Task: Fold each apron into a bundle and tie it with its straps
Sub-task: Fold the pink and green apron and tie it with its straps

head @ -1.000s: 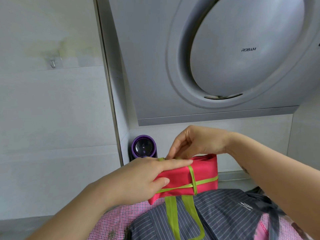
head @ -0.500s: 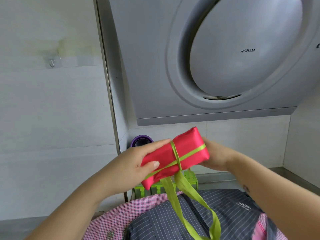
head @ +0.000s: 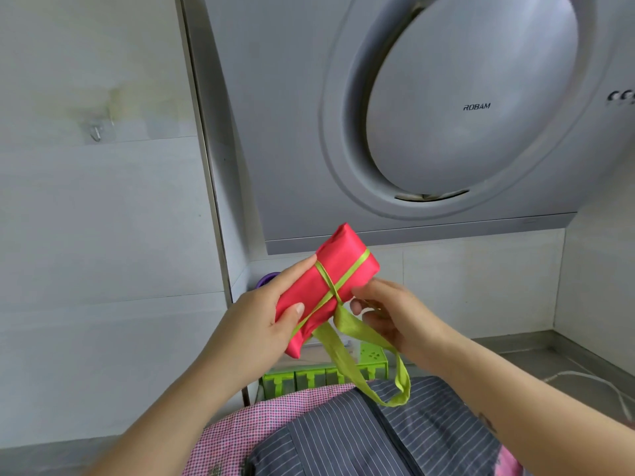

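Below grey range hood (head: 429,115), hands grip red bundle (head: 330,286); white tiled walls (head: 96,218).

Single head view, close above raised hands, facing forward at range hood (head: 446,108), wall behind.

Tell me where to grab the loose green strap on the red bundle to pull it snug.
Grip the green strap just below the crossing, coming from the right hand side: there it leaves the red bundle flat and free, while the left hand covers the other side.
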`<state>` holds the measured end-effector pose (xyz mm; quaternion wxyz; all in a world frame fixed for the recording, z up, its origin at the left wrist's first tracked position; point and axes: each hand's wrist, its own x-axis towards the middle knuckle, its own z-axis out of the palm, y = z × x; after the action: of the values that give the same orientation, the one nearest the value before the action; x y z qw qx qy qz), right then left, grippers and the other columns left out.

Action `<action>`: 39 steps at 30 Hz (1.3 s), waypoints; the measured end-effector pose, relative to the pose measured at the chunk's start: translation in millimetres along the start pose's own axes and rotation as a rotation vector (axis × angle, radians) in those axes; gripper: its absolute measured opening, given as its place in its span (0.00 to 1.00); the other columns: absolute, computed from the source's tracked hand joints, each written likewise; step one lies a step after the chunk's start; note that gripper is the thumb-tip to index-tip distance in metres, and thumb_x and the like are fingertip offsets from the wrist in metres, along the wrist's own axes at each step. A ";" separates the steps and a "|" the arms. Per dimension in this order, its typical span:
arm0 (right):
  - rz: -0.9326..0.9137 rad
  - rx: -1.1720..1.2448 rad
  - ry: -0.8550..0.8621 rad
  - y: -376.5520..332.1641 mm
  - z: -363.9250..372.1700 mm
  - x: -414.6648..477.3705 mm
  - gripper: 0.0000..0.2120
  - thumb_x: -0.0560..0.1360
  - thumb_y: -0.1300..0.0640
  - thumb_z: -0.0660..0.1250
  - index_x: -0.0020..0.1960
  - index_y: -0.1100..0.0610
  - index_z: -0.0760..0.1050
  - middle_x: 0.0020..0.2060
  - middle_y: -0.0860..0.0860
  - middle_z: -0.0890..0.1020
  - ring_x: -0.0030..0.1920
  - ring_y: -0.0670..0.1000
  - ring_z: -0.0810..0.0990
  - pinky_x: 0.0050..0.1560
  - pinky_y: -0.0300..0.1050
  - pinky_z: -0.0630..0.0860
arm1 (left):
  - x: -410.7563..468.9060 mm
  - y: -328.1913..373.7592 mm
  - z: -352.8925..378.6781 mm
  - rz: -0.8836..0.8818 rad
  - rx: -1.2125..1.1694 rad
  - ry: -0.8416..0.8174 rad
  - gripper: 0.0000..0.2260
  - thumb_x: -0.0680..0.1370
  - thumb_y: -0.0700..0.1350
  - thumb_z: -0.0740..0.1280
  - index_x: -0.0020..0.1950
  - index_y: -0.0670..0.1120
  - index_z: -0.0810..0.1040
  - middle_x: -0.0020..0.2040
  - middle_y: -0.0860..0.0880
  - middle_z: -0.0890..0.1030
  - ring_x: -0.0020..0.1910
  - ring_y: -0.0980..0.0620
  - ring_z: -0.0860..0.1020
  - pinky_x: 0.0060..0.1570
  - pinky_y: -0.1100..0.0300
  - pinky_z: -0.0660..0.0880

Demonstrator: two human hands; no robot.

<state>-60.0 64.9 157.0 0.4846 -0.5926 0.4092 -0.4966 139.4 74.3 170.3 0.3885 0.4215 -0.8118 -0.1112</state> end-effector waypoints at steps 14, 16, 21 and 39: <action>-0.276 -0.556 -0.290 -18.9 -22.6 4.7 0.13 0.67 0.46 0.72 0.28 0.48 0.72 0.26 0.49 0.64 0.29 0.49 0.59 0.31 0.42 0.57 | 2.8 -6.5 -3.7 -0.156 -0.507 -0.005 0.25 0.80 0.38 0.62 0.66 0.67 0.69 0.60 0.60 0.79 0.56 0.62 0.79 0.47 0.65 0.78; -0.272 -0.622 -0.277 -21.6 -25.2 6.5 0.16 0.71 0.51 0.72 0.28 0.49 0.71 0.24 0.43 0.65 0.28 0.46 0.59 0.30 0.39 0.57 | 2.8 -8.2 -2.6 -0.176 -0.528 -0.005 0.24 0.80 0.38 0.62 0.67 0.65 0.69 0.60 0.60 0.80 0.56 0.61 0.80 0.49 0.62 0.78; -0.505 -1.010 -0.058 -14.5 -20.8 0.6 0.11 0.73 0.47 0.69 0.37 0.44 0.68 0.24 0.45 0.68 0.28 0.46 0.66 0.31 0.38 0.61 | 3.1 -10.4 0.3 -0.197 -0.474 0.031 0.25 0.80 0.38 0.62 0.68 0.65 0.68 0.60 0.60 0.79 0.56 0.61 0.80 0.57 0.56 0.77; -0.720 -1.084 0.152 -19.9 -4.6 7.1 0.07 0.72 0.52 0.71 0.38 0.55 0.79 0.38 0.49 0.78 0.38 0.50 0.76 0.39 0.50 0.75 | 7.0 -2.4 21.9 -0.152 0.015 0.002 0.28 0.80 0.44 0.61 0.70 0.73 0.59 0.56 0.58 0.80 0.46 0.55 0.81 0.49 0.51 0.79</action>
<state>-63.2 61.1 178.1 -0.1094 -0.8159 0.4108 -0.3918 122.6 64.2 158.1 0.3765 0.4849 -0.7779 -0.1341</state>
